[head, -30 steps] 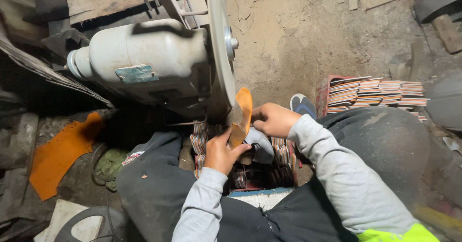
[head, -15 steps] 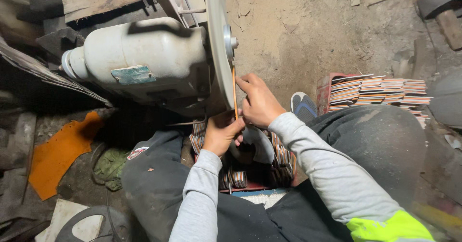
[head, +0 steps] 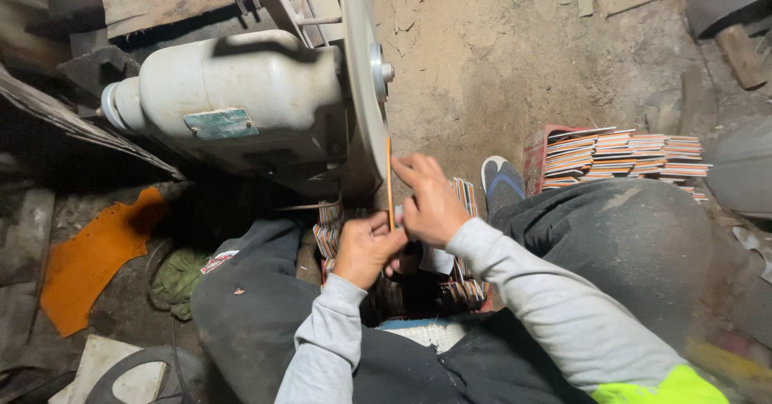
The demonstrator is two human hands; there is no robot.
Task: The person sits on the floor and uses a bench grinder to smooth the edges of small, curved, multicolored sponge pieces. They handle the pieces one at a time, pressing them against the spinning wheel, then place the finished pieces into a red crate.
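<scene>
Right hand (head: 434, 203) gripping thin orange sheet (head: 389, 180) edge-on, pressing it against face of grinding disc (head: 362, 90); left hand (head: 366, 247) pinching sheet's lower end, fingers curled tight. Risk, as judged: fingertips sitting near disc, slip likely dragging knuckles onto it; sheet possibly catching and flicking out. Motor (head: 233, 102) sitting left of disc; stacks of sheets (head: 619, 156) lying far right on dirt floor (head: 482, 58)

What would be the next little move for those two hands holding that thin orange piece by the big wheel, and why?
Probably easing the thin orange piece a touch sideways onto the flat face of the grinding disc. Both the left hand and the right hand pinch it upright, edge-on beside the disc; whether it touches cannot be told. The grip looks steady, so a light press seems the natural step.
</scene>
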